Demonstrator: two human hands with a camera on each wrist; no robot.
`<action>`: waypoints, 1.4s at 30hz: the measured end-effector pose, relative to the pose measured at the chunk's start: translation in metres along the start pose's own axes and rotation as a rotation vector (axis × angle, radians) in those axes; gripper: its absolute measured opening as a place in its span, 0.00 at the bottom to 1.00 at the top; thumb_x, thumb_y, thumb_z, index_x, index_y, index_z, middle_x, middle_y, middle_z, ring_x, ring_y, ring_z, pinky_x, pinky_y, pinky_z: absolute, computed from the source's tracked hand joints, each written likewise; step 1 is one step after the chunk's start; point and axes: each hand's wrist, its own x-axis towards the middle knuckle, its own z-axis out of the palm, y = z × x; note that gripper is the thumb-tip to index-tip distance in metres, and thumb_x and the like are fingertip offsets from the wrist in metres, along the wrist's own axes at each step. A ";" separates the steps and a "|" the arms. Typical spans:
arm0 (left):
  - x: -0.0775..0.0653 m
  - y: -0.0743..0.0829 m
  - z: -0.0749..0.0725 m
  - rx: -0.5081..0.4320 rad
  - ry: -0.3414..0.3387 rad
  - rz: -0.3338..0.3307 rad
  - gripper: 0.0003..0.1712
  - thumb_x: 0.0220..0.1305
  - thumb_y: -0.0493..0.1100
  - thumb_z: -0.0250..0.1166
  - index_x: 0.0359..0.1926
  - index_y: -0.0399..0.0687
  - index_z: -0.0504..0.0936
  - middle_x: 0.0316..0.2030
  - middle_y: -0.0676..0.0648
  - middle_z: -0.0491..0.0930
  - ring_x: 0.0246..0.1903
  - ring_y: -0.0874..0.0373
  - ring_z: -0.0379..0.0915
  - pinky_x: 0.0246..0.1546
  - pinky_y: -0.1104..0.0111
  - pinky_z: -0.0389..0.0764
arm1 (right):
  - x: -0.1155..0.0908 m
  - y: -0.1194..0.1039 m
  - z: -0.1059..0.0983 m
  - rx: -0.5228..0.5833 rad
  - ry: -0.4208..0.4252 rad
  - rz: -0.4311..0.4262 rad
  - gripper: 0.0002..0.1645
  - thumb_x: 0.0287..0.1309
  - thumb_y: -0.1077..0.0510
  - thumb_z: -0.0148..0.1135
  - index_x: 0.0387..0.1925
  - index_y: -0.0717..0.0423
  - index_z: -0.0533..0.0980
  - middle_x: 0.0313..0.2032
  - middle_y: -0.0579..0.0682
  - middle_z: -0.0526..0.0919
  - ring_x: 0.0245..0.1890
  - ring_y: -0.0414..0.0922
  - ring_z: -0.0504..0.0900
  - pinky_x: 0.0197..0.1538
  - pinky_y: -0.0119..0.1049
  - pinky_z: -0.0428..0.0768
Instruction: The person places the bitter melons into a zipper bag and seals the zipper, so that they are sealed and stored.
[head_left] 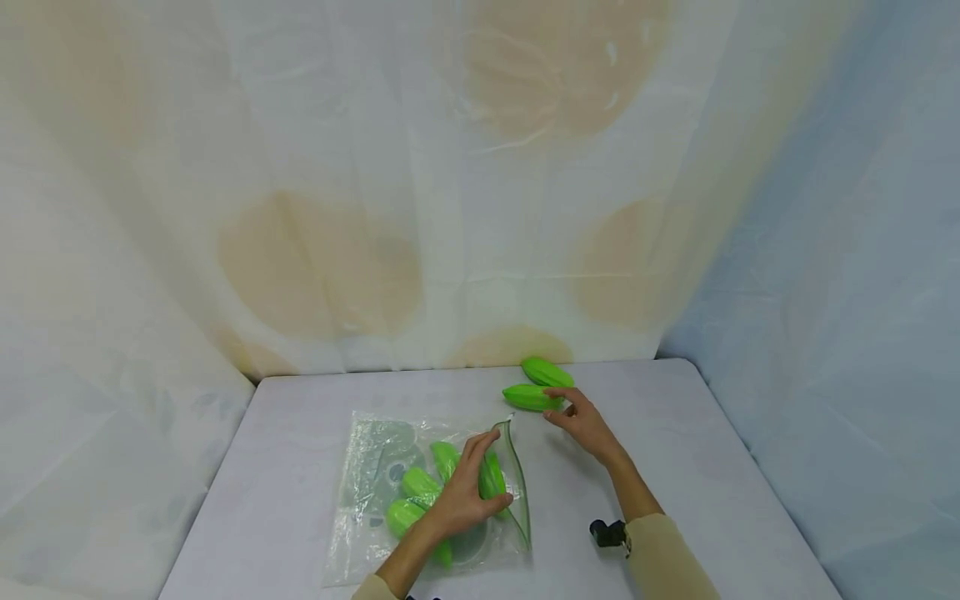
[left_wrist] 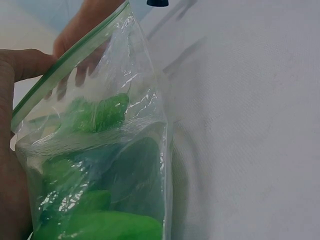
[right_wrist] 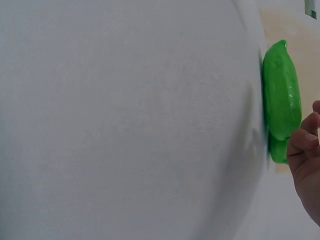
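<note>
My left hand (head_left: 461, 498) rests over a clear plastic zip bag (head_left: 358, 492), thumb and fingers spread apart at its green-edged mouth. The thumb reaches the zip edge (left_wrist: 60, 62) in the left wrist view. Inside the bag lie several bright green, ridged, cucumber-like vegetables (head_left: 418, 483). My right hand (head_left: 587, 423) is at the right end of a similar green vegetable (head_left: 525, 397) on the table, its thumb and fingers apart around that end. Right behind lies another green vegetable (head_left: 546, 371). Whether the right fingertips touch the nearer one, I cannot tell.
Both vegetables outside the bag lie near the far edge of the white table (head_left: 637, 383). A patterned curtain (head_left: 450, 283) hangs behind, with sheeting on both sides. A small black device (head_left: 607, 533) sits at the right wrist.
</note>
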 end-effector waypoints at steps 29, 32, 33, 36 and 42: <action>-0.001 -0.002 0.001 -0.001 -0.001 0.019 0.55 0.56 0.49 0.74 0.79 0.49 0.53 0.72 0.50 0.57 0.71 0.49 0.58 0.66 0.43 0.67 | 0.024 0.008 0.006 -0.100 0.004 0.033 0.36 0.61 0.49 0.69 0.69 0.47 0.71 0.68 0.55 0.68 0.51 0.52 0.71 0.47 0.42 0.74; -0.001 -0.002 0.001 0.004 0.000 0.016 0.55 0.56 0.49 0.74 0.79 0.49 0.53 0.72 0.51 0.57 0.71 0.49 0.58 0.66 0.44 0.66 | 0.025 0.010 0.007 -0.101 0.001 0.016 0.35 0.61 0.52 0.70 0.69 0.48 0.71 0.68 0.57 0.68 0.60 0.54 0.70 0.56 0.48 0.74; -0.001 -0.002 0.001 0.007 0.001 0.018 0.55 0.56 0.48 0.74 0.79 0.49 0.53 0.72 0.51 0.57 0.71 0.49 0.58 0.66 0.44 0.67 | 0.026 0.011 0.008 -0.106 0.000 0.009 0.35 0.61 0.53 0.70 0.69 0.49 0.71 0.68 0.58 0.68 0.63 0.54 0.69 0.59 0.50 0.73; -0.001 -0.002 0.001 0.011 0.001 0.018 0.56 0.55 0.48 0.74 0.79 0.49 0.53 0.72 0.51 0.57 0.71 0.49 0.58 0.66 0.44 0.67 | 0.028 0.014 0.009 -0.126 0.004 -0.005 0.35 0.61 0.55 0.70 0.69 0.49 0.71 0.67 0.59 0.68 0.66 0.57 0.67 0.64 0.55 0.69; -0.001 -0.001 0.001 0.015 0.000 0.018 0.56 0.55 0.47 0.74 0.79 0.49 0.53 0.72 0.49 0.57 0.71 0.48 0.58 0.66 0.44 0.66 | 0.032 0.016 0.011 -0.203 0.010 -0.034 0.36 0.60 0.59 0.70 0.69 0.55 0.71 0.65 0.63 0.67 0.67 0.62 0.66 0.68 0.59 0.65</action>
